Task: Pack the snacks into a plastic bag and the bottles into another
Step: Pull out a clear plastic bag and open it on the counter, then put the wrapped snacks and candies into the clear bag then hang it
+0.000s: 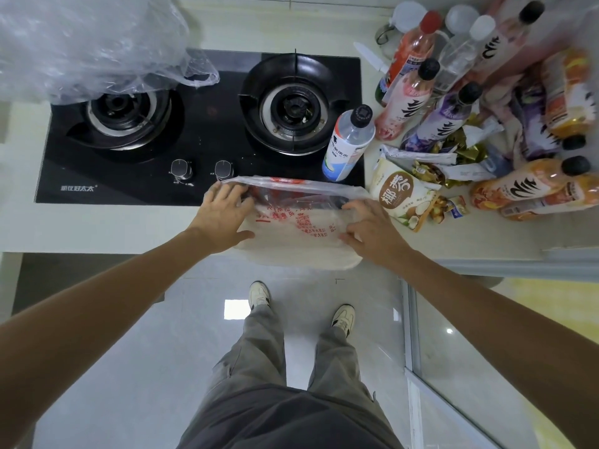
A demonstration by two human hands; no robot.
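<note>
Hands are working at the near edge of the pale surface point(136, 228), just in front of the black glass two-burner stove point(201, 124). Lying flat there is the translucent white plastic bag with red printing point(291, 231), its long axis running left to right along that edge and its near part hanging slightly over it. The left hand point(223, 215) is resting on the bag's left end with fingers spread and nearly straight, pressing rather than gripping. The right hand point(366, 228) is sitting on the bag's right end with fingers bent, seemingly pinching the film near the mouth, though the exact hold is hard to make out.

Everything still to be packed is lying to the right of the bag. Nearest is the cream snack pouch with a brown disc and coconut picture point(405, 192), just beside the right hand, with the gold-wrapped sweets and small sachets point(450, 163) scattered behind it. The clear water bottle with a black cap and blue-white label point(350, 144) is standing at the stove's right near corner, beyond the bag. Farther toward the far right corner, the colourful drink bottles point(431, 102) are crowding together, some upright, some on their sides. By my reading the right hand is the nearer one for any pick, while the left is placed to steady the bag. A crumpled clear plastic bag point(84, 43) is lying over the stove's far left corner.
</note>
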